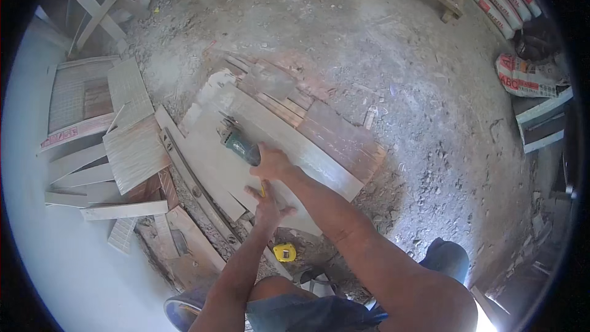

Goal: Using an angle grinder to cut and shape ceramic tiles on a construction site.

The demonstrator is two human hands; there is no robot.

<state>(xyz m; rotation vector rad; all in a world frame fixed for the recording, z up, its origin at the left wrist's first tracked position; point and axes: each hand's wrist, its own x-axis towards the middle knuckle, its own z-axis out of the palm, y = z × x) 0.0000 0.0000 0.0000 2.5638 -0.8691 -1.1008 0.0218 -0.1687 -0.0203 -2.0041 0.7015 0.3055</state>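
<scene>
My right hand (271, 163) is wrapped round the rear end of a green angle grinder (239, 146). The grinder lies over a large pale tile (212, 141), its disc end pointing away from me and to the left. Just below it, my left hand (268, 209) has a thin yellow pencil (263, 189) between its fingers, over the tile's near part. Another long pale tile (295, 138) lies along the right side. A yellow tape measure (284, 252) rests on the ground close to my knees.
A long spirit level (196, 187) lies left of the tile. Cut tile pieces (135, 154) lean and pile by the left wall. Brownish tiles (341, 132) lie beyond the work. Bags (501, 0) and a wooden frame (458, 0) stand far right on the dusty, rubble-strewn floor.
</scene>
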